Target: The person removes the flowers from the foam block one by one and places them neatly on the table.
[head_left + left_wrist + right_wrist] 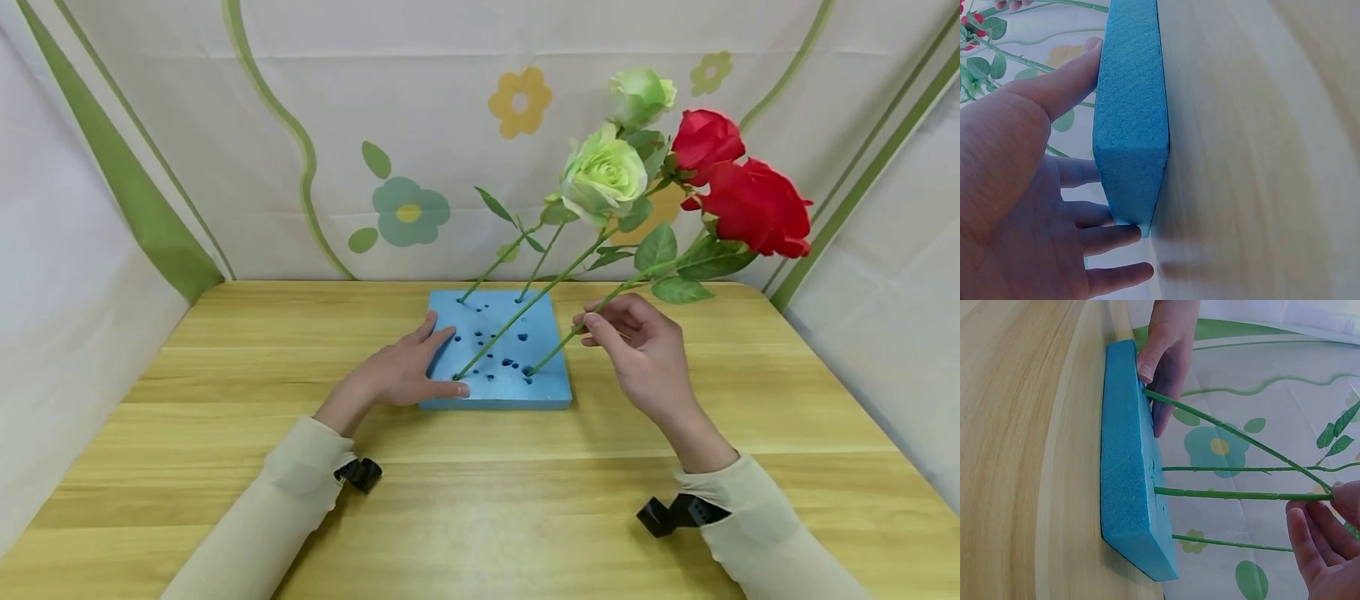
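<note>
A blue foam block [540,390] with several holes lies on the table, and slanted artificial rose stems stand in it. The left hand [405,368] rests on the block's left side, fingers spread and fairly straight. In the left wrist view its thumb [1075,78] presses the block's upper face. To the right, the right hand [651,358] pinches the green stem of a red rose [761,208] between thumb and fingers; the stem's foot sits in a hole near the block's front right. Other blooms are a second red rose [707,146] and two pale green roses [606,173].
The block stands near the far side of a wooden table [495,508]. Behind it hangs a white curtain [315,83] printed with flowers and green vines. The blooms lean right, above the right hand. Each wrist carries a small black camera [363,474].
</note>
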Motion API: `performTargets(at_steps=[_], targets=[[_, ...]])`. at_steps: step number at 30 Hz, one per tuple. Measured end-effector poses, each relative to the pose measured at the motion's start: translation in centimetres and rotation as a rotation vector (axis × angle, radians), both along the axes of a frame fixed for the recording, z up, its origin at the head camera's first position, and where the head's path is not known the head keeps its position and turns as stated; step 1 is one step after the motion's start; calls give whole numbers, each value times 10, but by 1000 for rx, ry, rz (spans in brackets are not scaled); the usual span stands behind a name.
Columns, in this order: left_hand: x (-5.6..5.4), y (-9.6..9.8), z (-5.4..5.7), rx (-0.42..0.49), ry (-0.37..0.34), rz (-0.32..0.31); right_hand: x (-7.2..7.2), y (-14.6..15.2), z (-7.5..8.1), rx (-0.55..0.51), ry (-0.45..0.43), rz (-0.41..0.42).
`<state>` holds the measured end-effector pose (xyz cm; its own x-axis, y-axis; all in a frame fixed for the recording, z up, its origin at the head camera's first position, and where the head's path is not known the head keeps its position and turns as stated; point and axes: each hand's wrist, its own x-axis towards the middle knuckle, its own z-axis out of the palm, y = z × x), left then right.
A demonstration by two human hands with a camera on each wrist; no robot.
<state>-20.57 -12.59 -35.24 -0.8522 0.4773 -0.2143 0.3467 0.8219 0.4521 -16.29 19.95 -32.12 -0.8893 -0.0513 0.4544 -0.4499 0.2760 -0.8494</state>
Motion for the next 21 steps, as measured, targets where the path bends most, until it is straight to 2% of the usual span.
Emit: performTargets(at_steps=[8,15,21], targets=[[1,0,1,-16,-7,6,1,0,1,15,6,2],[0,4,-2,0,-20,-8,6,6,2,26,9,-33],[0,-1,-1,-1,-13,15,1,2,5,-8,14,-1]])
